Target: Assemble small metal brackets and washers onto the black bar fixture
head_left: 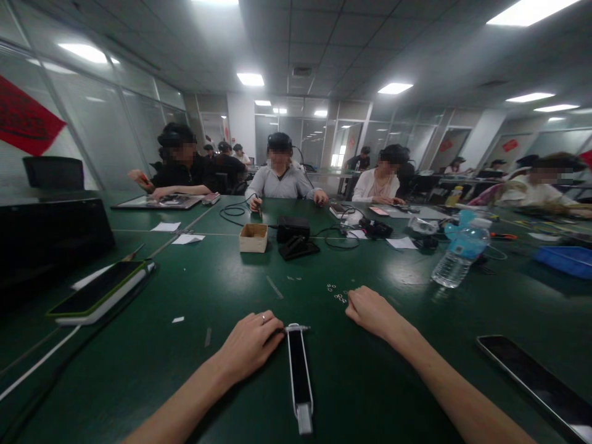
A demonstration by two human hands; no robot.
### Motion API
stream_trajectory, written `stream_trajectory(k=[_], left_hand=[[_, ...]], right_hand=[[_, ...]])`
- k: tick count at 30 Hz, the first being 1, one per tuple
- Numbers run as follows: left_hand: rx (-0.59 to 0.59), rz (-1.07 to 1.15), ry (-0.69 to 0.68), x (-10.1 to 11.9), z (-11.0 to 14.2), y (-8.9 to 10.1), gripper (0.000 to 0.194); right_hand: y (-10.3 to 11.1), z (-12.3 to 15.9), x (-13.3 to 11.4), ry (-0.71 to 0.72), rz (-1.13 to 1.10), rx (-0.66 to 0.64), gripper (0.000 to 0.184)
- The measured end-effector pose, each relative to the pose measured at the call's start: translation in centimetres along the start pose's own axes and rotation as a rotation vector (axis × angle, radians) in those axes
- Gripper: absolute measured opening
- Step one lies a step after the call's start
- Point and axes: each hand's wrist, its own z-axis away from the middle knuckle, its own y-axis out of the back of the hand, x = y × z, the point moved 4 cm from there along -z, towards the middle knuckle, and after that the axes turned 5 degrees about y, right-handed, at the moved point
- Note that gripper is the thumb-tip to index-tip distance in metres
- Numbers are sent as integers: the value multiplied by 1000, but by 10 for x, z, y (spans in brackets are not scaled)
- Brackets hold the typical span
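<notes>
My left hand (252, 342), a ring on one finger, has its fingers closed at the far end of a long, narrow black thing with a white frame (300, 370). A thin, pale crosspiece lies at that end, beside my fingertips. My right hand (370, 311) rests on the green table with its fingers curled down and pressed together. Their tips are hidden, so whatever they pinch cannot be made out. Just left of it lie several tiny pale rings (340, 297), scattered on the tabletop.
A water bottle (457, 253) stands tilted-looking at right, beyond a phone (531, 382). A small box (253, 238) and a black device (293, 229) sit ahead. At left is a phone-like device (104, 290) with a cable. Co-workers sit across the table (208, 277).
</notes>
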Motion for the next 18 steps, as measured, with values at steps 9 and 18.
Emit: stream_trajectory(k=[9, 18], left_hand=[[1, -12, -4, 1, 0, 0, 19], [-6, -43, -3, 4, -3, 0, 19]], right_hand=[[-8, 6, -48, 269, -498, 83, 9], [-11, 8, -70, 318, -640, 106, 17]])
